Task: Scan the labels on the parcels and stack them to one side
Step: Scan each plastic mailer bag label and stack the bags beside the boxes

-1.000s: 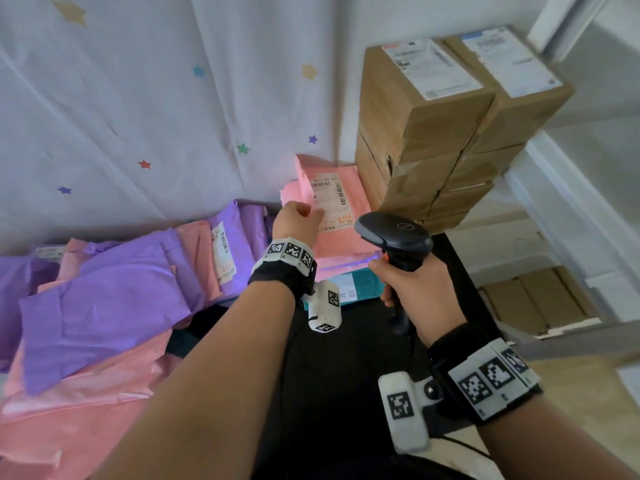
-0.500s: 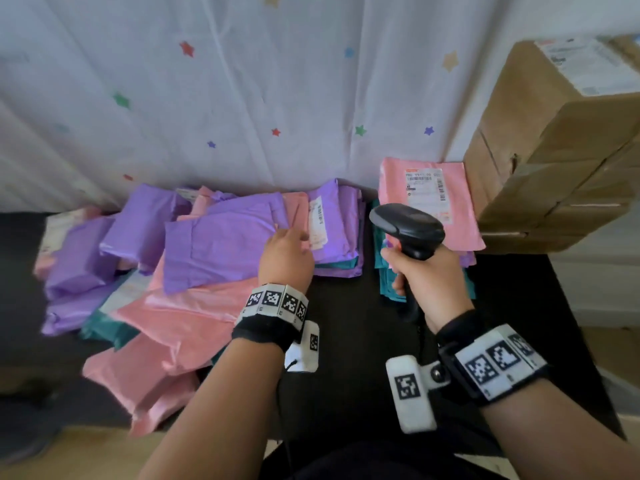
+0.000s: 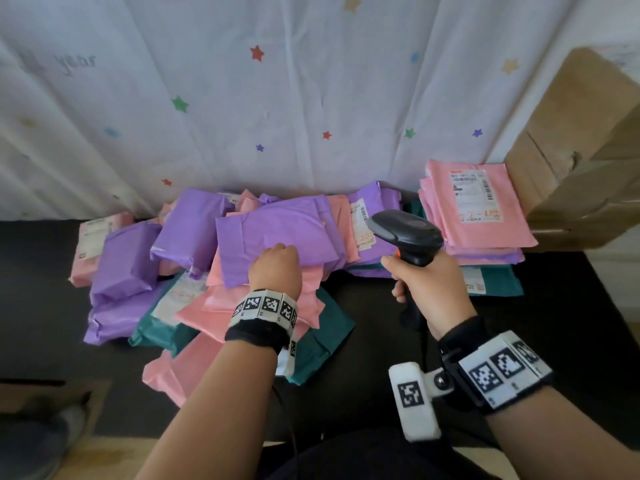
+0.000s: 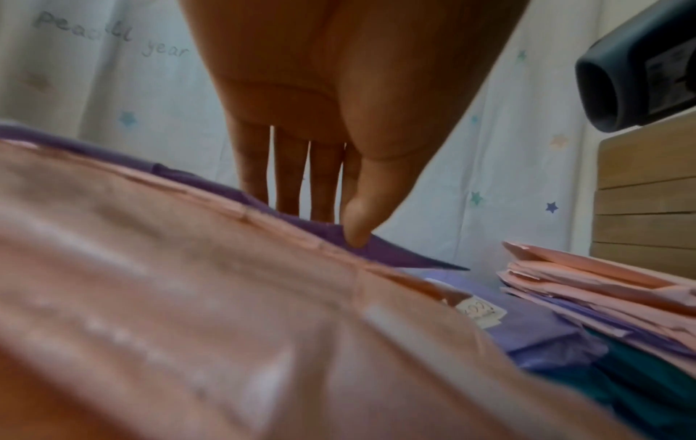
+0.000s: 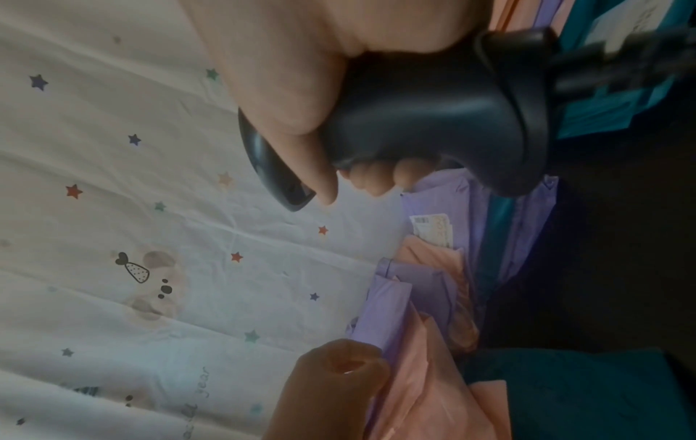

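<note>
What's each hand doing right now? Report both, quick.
Left hand: pinching the edge of the top purple parcel on the loose pile.
Right hand: gripping the barcode scanner by its handle.

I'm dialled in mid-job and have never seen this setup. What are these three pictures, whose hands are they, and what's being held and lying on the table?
There is no machine here: a person works with bare hands, wearing one camera on the head and one on each wrist. The wide picture is the head view, looking down at a black table. The left hand pinches the near edge of a purple mailer bag on top of a loose heap of purple, pink and teal bags; the left wrist view shows the thumb on that edge. The right hand grips a black barcode scanner; the right wrist view shows it from below. To the right lies a neater stack with a pink bag on top, label up, beside cardboard boxes.
</note>
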Action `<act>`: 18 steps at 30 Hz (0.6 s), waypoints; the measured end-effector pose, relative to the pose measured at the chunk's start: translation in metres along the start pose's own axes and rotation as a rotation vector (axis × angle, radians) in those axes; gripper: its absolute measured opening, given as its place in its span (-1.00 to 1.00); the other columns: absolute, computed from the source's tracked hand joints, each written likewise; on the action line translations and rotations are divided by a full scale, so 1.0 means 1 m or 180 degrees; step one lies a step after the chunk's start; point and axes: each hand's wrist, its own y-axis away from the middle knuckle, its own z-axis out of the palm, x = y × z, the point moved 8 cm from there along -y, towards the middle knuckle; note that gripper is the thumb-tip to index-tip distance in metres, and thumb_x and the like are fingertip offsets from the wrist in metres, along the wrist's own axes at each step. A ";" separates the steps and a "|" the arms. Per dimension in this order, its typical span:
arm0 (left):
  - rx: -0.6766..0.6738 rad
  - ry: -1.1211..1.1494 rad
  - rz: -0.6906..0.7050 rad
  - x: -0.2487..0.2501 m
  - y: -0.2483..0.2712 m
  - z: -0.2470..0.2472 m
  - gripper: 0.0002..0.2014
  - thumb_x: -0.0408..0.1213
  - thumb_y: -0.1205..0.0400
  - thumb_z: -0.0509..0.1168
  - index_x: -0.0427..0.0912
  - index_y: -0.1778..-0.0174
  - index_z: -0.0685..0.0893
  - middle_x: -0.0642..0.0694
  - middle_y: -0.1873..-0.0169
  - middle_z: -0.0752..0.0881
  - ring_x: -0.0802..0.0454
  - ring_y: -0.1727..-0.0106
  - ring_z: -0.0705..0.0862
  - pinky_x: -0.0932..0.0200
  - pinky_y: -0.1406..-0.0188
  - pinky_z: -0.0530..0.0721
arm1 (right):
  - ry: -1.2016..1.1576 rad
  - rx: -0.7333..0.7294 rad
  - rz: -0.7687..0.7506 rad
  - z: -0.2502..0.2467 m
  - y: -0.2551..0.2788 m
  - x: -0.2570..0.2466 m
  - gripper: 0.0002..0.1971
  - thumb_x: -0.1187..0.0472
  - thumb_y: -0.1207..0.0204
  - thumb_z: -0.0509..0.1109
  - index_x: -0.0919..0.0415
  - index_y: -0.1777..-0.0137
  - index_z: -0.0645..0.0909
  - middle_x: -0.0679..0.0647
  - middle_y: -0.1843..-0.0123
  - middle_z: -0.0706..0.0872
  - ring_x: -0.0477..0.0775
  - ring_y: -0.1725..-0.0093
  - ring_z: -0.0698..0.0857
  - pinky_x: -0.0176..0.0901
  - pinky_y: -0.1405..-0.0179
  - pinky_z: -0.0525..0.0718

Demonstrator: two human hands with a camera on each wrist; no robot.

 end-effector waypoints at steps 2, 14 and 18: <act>0.0231 0.0040 0.0094 0.004 -0.002 -0.010 -0.79 -0.40 -0.63 0.13 -0.21 -0.09 0.63 -0.20 -0.06 0.66 -0.21 -0.12 0.62 -0.02 0.02 0.55 | 0.0024 0.0058 -0.0028 0.000 0.002 -0.002 -0.89 0.27 -0.42 0.57 0.22 0.19 0.67 -0.03 0.56 0.65 -0.02 0.56 0.61 -0.17 0.55 0.59; 0.1782 0.1968 0.0556 0.056 0.022 -0.138 -0.85 -0.30 -0.70 0.19 -0.18 -0.07 0.65 -0.13 0.19 0.76 -0.18 0.14 0.69 0.05 0.20 0.57 | -0.0010 0.0484 -0.0586 -0.035 -0.002 -0.057 -0.83 0.38 -0.42 0.55 0.10 0.28 0.70 0.04 0.48 0.75 -0.03 0.48 0.73 -0.19 0.46 0.71; 0.1518 0.2196 0.0647 0.079 0.020 -0.142 -0.86 -0.29 -0.69 0.22 -0.16 -0.07 0.66 -0.05 0.20 0.74 -0.10 0.11 0.70 0.19 0.19 0.49 | 0.0435 0.0693 -0.1025 -0.059 -0.003 -0.091 -0.90 0.28 -0.41 0.58 0.19 0.23 0.70 0.03 0.35 0.77 -0.15 0.29 0.74 -0.27 0.21 0.64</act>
